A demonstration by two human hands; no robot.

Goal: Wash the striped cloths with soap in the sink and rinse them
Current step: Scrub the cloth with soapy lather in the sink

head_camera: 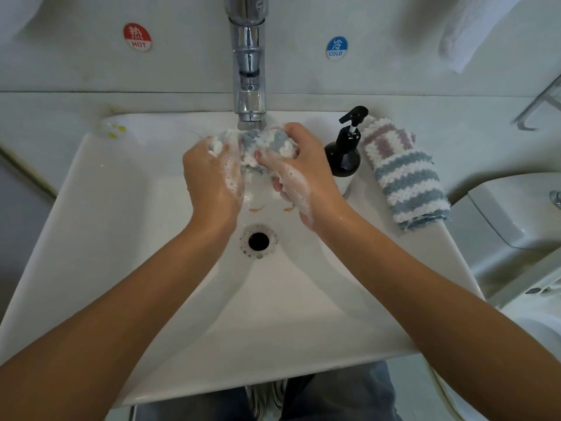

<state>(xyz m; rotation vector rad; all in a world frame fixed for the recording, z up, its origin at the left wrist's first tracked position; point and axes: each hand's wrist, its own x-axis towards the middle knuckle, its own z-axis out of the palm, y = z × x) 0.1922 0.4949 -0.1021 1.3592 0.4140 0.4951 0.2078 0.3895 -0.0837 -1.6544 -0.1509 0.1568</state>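
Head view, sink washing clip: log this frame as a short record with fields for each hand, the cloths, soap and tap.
left hand: sudsy, grips the bunched cloth
right hand: sudsy, grips the same cloth
bunched cloth: blue-white striped, under the tap spout
second cloth: folded on the sink rim, right
soap bottle: black pump, upright beside the second cloth
tap: whether water flows is unclear

A pale, off-white wall (188, 56) is seen behind the washbasin area, marked with a round red sticker (137, 36) reading HOT on the left and a round blue sticker (337, 47) reading COLD on the right. A white towel (467, 38) is hung at the upper right. A white toilet cistern (516, 214) is placed to the right. Soft, even light is cast throughout
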